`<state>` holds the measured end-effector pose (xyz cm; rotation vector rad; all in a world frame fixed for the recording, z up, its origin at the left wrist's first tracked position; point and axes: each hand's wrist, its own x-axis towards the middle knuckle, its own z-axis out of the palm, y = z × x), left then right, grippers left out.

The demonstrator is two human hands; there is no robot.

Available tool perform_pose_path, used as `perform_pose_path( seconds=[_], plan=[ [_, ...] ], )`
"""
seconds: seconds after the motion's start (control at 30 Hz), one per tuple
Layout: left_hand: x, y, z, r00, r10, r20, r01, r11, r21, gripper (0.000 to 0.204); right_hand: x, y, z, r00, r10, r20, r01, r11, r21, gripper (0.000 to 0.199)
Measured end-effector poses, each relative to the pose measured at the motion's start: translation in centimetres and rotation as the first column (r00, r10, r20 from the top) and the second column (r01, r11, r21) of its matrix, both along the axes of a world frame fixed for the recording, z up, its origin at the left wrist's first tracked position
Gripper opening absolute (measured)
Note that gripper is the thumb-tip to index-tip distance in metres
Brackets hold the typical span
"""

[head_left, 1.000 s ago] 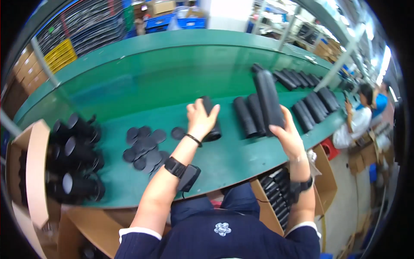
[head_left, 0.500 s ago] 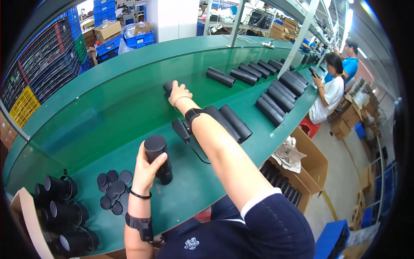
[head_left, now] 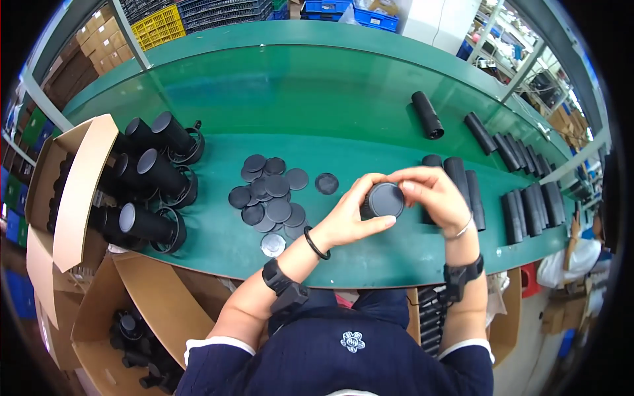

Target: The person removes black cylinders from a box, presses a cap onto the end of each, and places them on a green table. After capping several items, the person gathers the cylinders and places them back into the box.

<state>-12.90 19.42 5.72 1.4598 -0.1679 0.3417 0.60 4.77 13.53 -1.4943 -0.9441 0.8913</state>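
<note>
Right hand (head_left: 441, 197): no longer reaching over the green belt (head_left: 264, 99), now curling narrowly at the rim of the capped tube (head_left: 366, 207); whether it is gripping, one cannot tell.
Left hand (head_left: 351, 219): wrapping the capped tube, which is sitting at twelve o'clock from the torso (head_left: 317, 356), round cap (head_left: 386, 199) facing up.
Tube handling: probably feeling light, stiff, slightly slick; sides likely offering the surest hold.
Tube's lower end: hiding beneath cap and fingers.

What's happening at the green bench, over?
Left hand gripping black cylinder, capped end facing up. Right hand at its rim. Black tubes lie close beside right hand; loose black discs off to the left.
</note>
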Motion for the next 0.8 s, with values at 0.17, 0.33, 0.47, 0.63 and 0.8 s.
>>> perform_pose_path(
  seconds=[0.17, 0.33, 0.47, 0.63, 0.8],
  plan=[
    [-0.7, 0.5, -0.1, 0.99, 0.068, 0.124, -0.086, 0.986, 0.145, 0.078, -2.6, 0.2, -2.9, 0.973, -0.153, -0.173, 0.178, 0.974, 0.138, 0.026],
    [0.4, 1.9, -0.9, 0.998, 0.044, 0.053, -0.048, 0.997, 0.064, 0.073, -2.4, 1.5, -3.5, 0.942, -0.148, -0.3, 0.206, 0.964, 0.169, 0.03],
    [-0.6, 1.1, -0.4, 0.998, 0.022, 0.06, -0.024, 0.999, 0.036, 0.075, -3.7, 0.8, -3.9, 0.964, -0.166, -0.209, 0.211, 0.953, 0.216, 0.032],
    [-1.4, 0.3, -0.9, 0.995, 0.038, 0.098, -0.054, 0.984, 0.167, 0.081, -5.2, -0.3, -4.5, 0.952, -0.178, -0.248, 0.246, 0.929, 0.276, 0.033],
    [-1.0, 0.6, 0.1, 0.999, 0.001, 0.051, -0.009, 0.987, 0.16, 0.079, -5.3, -0.3, -4.8, 0.963, -0.214, -0.164, 0.258, 0.904, 0.342, 0.038]
  ],
)
